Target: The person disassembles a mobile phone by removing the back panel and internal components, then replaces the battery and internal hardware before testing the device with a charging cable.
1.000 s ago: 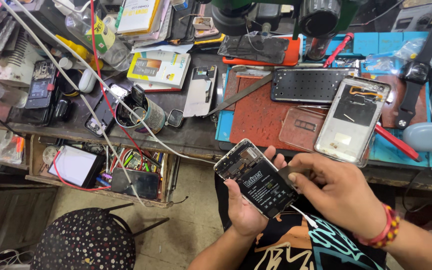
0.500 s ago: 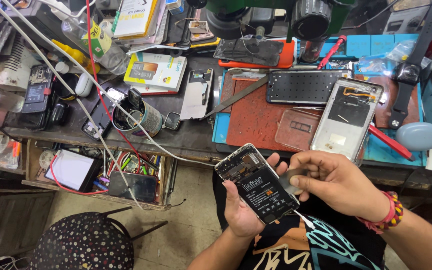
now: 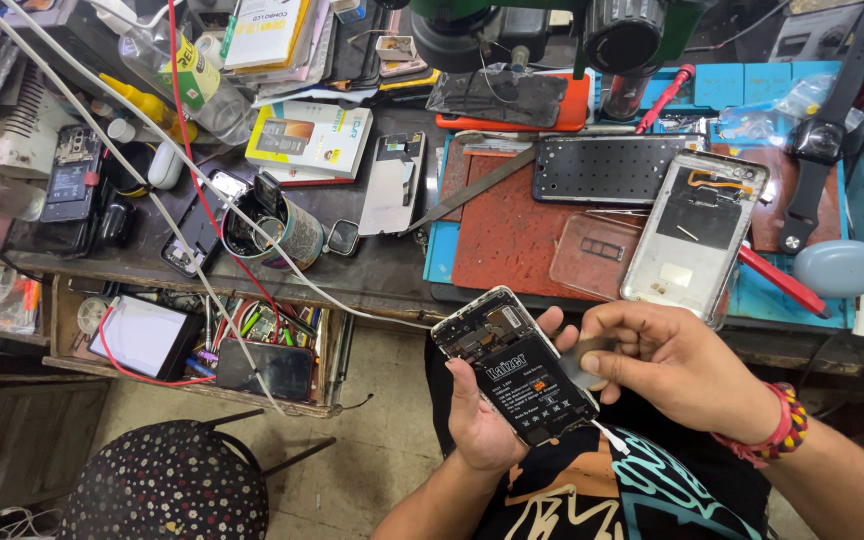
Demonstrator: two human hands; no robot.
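Note:
My left hand (image 3: 487, 425) cradles an opened phone (image 3: 514, 365) from below, its back off and a black battery showing, held over my lap just in front of the bench edge. A white cable end sticks out at the phone's lower right. My right hand (image 3: 677, 365), with a beaded bracelet on its wrist, pinches at the phone's right side with thumb and fingers together; what it grips there is blurred. On the bench lie a white phone frame (image 3: 697, 230) and a clear phone case (image 3: 597, 255) on a red work mat (image 3: 502, 235).
A black perforated phone back (image 3: 607, 170), a metal blade (image 3: 472, 187), a red-handled tool (image 3: 777, 280), a cup of tools (image 3: 272, 232), boxes and several phones crowd the bench. A microscope (image 3: 552, 25) hangs above. An open drawer (image 3: 192, 345) and a spotted stool (image 3: 162, 490) stand left.
The hands and the opened phone have stayed together over my lap with little shift; my right thumb and fingers keep working at the phone's right edge. The view has tilted slightly.

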